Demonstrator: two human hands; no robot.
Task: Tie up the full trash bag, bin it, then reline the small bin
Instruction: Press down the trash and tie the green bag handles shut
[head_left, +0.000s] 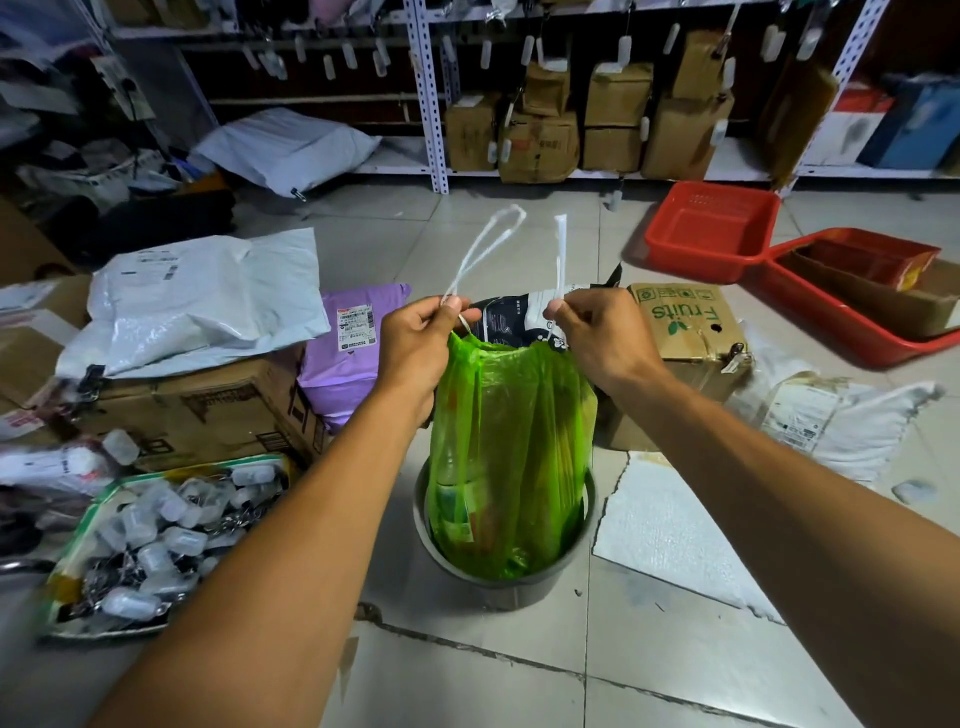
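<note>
Two drawstrings pinched, left hand (415, 338) and right hand (597, 332) | green trash bag (509, 447) in small bin (498, 577) | tying step | next: cross, knot.

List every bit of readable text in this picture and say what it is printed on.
"Fruits": upside down in green on the brown cardboard box right of the green bag.
Shipping labels on the purple mailer and white mailer: too small to read.
Left carton's print: blurred.

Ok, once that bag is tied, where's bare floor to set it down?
Bare tile lies in front of the small bin, toward the camera, and beyond the green bag up to the shelving. Crowded: boxes and the clip tray left, foam sheet and Fruits box right.
</note>
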